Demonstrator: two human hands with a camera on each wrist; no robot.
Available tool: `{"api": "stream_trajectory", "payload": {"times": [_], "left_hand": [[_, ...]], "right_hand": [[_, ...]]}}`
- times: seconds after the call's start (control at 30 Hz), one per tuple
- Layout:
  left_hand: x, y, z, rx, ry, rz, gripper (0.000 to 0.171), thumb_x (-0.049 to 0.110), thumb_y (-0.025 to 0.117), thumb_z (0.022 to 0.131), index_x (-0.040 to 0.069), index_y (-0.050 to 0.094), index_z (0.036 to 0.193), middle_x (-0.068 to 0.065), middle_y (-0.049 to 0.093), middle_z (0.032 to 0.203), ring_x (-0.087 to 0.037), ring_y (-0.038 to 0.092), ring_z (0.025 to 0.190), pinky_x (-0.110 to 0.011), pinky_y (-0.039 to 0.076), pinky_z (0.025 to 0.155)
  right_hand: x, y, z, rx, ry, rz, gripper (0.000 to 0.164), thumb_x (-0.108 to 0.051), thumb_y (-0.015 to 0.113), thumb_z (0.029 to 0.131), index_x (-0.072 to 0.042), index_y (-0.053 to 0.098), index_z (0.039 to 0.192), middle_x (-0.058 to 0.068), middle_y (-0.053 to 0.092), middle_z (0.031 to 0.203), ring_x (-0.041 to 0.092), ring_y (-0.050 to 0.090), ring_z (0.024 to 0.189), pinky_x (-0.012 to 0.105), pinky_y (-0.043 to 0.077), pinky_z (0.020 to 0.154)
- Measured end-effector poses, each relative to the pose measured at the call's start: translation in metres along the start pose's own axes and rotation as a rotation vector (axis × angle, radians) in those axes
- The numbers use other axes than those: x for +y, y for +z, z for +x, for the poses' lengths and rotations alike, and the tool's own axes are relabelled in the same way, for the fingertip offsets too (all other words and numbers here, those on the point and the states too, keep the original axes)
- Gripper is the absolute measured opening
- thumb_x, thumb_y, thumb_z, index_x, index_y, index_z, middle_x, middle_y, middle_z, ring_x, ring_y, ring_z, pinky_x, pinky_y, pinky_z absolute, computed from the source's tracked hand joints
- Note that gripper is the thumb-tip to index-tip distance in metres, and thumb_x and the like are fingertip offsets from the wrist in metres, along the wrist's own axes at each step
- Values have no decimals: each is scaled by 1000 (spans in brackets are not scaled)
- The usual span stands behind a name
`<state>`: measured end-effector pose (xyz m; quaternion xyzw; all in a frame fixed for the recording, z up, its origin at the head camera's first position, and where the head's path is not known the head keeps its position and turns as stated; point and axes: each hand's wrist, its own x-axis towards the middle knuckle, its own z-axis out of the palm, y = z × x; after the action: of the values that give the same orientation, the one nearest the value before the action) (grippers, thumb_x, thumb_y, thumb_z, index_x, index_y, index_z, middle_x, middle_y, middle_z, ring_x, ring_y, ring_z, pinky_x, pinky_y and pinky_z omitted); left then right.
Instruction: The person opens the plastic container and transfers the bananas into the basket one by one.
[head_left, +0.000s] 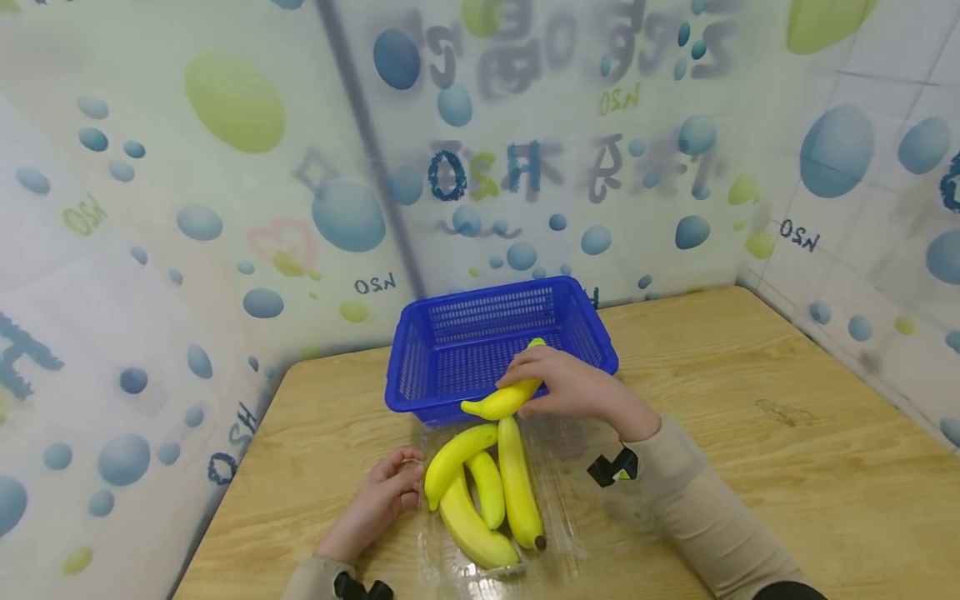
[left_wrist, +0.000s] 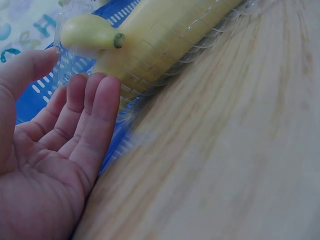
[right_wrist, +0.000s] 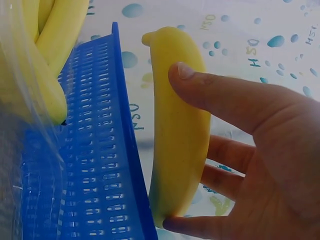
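Screened-off table corner; home or workplace, unclear.
Pale sheets (head_left: 525, 225) printed with blue and green spots (head_left: 348, 217) and backwards "H2O" lettering (head_left: 483, 175) stand close around a wood-grained table (head_left: 750, 417), with larger, blurred grey writing (head_left: 510, 68) among the spots.

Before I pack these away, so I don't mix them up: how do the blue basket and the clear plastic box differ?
The blue basket has coloured, slotted walls; the clear plastic box is see-through. In the head view, the basket stands farther back, the box nearer the camera. Both rest on the wooden table.
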<state>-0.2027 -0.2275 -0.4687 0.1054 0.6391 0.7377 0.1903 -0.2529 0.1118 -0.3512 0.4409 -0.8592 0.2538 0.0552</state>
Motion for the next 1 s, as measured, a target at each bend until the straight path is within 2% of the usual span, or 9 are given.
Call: {"api": "stream_trajectory", "payload": {"times": [0.17, 0.57, 1.0], "left_hand": [[0, -2, 2, -26, 33, 8, 13, 7, 47, 101, 8, 46, 114, 1, 56, 86, -11, 57, 75, -25, 51, 67], [-3, -3, 1, -16, 10, 2, 13, 8, 48, 101, 10, 46, 113, -1, 56, 86, -13, 57, 72, -27, 52, 67], [-3, -4, 1, -10, 7, 24, 15, 11, 50, 101, 7, 44, 114, -2, 56, 88, -12, 57, 74, -27, 52, 67]], "right_hand": [[5, -1, 2, 5, -15, -16, 39, -17, 78, 83, -12, 67, 121, 6, 61, 121, 25, 51, 113, 40, 46, 93], [18, -11, 14, -5, -65, -55, 40, -18, 78, 83, -12, 67, 120, 5, 61, 119, 25, 51, 112, 41, 46, 94], [31, -19, 25, 6, -47, -64, 40, -17, 79, 82, -10, 67, 120, 5, 64, 118, 27, 51, 113, 43, 43, 97]]}}
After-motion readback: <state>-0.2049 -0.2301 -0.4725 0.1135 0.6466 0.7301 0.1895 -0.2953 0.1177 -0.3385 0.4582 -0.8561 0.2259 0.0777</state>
